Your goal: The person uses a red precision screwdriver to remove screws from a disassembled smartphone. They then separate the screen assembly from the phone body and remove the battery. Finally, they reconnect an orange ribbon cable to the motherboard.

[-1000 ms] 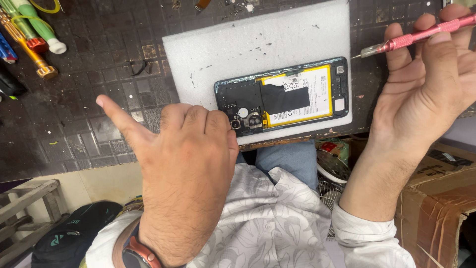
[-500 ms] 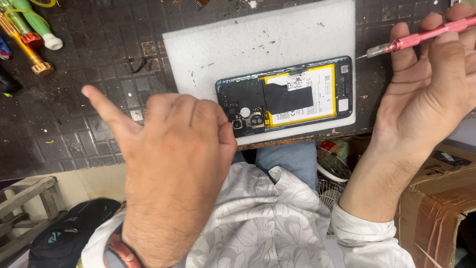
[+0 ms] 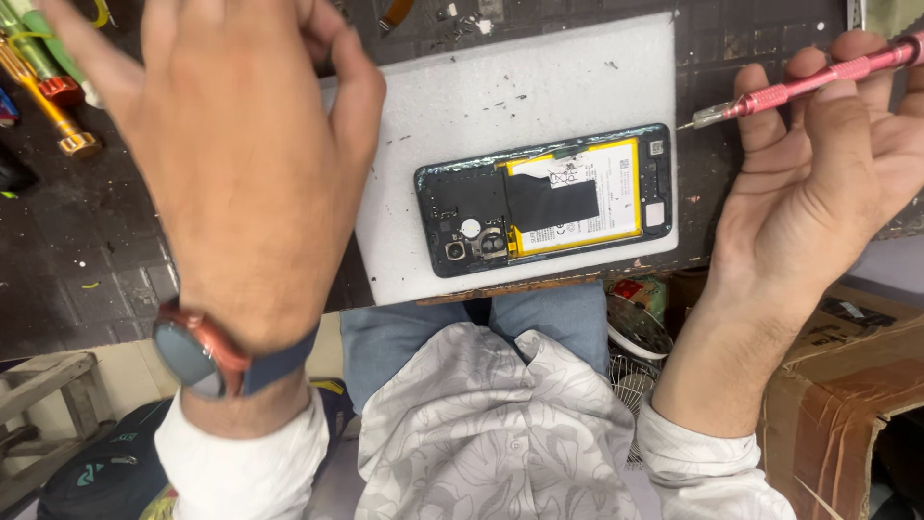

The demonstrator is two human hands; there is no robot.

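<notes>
Now right hand (image 3: 818, 183) grips pink screwdriver (image 3: 808, 87); left hand (image 3: 231, 164) loose, empty; opened phone (image 3: 544, 197) shows yellow battery (image 3: 577, 197), white label

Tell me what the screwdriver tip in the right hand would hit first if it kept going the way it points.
The right hand holds the pink screwdriver pointing left and slightly down. Straight on, its tip likely meets the white foam pad edge, then the opened phone; height above the bench is unclear.

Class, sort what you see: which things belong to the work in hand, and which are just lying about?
In use:
right hand
pink screwdriver
opened phone
white foam pad

Lying about:
spare screwdrivers
cardboard box
dark bag
</notes>
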